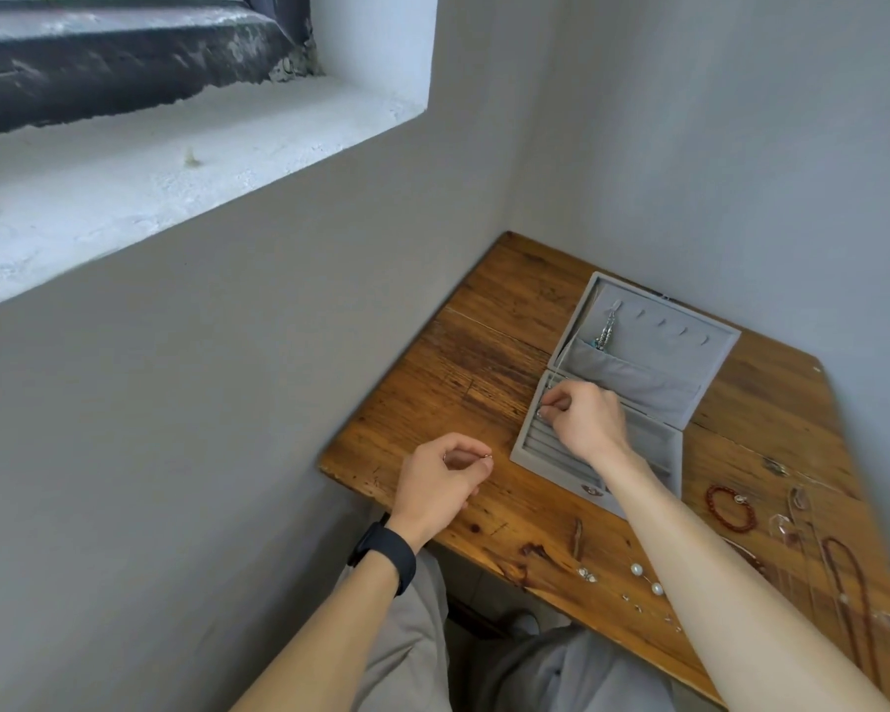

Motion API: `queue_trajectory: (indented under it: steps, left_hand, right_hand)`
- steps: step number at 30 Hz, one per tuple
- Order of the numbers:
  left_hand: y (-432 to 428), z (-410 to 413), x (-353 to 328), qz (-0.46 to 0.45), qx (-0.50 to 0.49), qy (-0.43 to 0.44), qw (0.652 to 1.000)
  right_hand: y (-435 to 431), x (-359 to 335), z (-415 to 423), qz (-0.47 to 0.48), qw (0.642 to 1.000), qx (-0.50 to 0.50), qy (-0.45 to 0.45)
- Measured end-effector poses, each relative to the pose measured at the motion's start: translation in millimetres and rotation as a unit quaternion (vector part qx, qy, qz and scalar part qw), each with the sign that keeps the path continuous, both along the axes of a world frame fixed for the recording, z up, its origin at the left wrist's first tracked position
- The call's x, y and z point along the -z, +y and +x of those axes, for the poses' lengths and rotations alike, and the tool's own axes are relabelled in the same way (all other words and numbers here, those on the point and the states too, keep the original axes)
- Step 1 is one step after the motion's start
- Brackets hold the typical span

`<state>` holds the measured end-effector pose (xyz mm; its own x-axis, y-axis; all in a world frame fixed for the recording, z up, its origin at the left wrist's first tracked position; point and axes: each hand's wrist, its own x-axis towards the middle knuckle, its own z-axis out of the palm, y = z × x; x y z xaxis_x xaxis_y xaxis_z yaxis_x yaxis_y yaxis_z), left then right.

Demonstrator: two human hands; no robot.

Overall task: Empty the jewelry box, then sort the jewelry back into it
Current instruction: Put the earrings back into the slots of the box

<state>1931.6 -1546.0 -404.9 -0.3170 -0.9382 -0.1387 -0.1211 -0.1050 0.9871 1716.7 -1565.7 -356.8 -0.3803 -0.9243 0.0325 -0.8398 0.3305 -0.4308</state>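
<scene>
**Operator:** Status of the hands?

**Technician:** Right hand (587,418) pinches a small silvery piece (540,413), likely a ring, over the ring rolls at the 9 o'clock side of the open jewelry box (653,382). Left hand (438,480) pinches a second ring (486,457), off the box at its 8 o'clock.

**Operator:** Procedure for this step?

**Technician:** Press the band upright into one slot between rolls. Seat it fully before letting go. Place the second ring in the adjoining slot.

**Operator:** Surroundings?

**Technician:** Worn wooden table (484,352), set in a corner of grey walls; window sill (176,161) at 10 o'clock. A bead bracelet (733,507) and pearls (637,569) lie loose at the box's 5 o'clock.
</scene>
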Motion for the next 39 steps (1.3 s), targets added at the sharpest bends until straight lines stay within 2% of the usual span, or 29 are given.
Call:
queue_trajectory:
  steps: [6,13,19,24,28,30,33,36,39]
  left_hand:
    - [0,0,-1,-0.004,-0.001,-0.011,1.0]
    - [2,1,-3,-0.013,0.0,-0.015,1.0]
    - [4,2,-8,-0.028,0.047,-0.03,0.998]
    - [7,-10,-24,-0.086,0.078,-0.008,0.993]
    - [2,-24,-31,-0.128,0.087,-0.029,0.987]
    - [-3,-30,-32,-0.147,0.096,-0.052,0.983]
    - [-9,-38,-28,-0.214,0.094,-0.13,0.964]
    - [-10,-43,-13,-0.305,0.057,-0.229,0.923]
    - [-9,-45,10,-0.341,0.081,-0.331,0.876]
  right_hand:
    - [-2,1,4,-0.001,0.999,0.004,0.039]
    - [20,3,4,-0.079,0.997,0.025,-0.012]
    - [72,13,28,-0.07,0.988,-0.053,-0.128]
    - [89,12,27,-0.08,0.961,-0.088,-0.249]
    - [91,3,14,-0.106,0.953,-0.103,-0.266]
    - [90,0,7,-0.106,0.953,-0.108,-0.264]
    - [82,0,-4,-0.104,0.962,-0.1,-0.232]
    - [64,2,-18,-0.109,0.978,-0.052,-0.17]
    - [42,5,-28,-0.084,0.991,-0.039,-0.098]
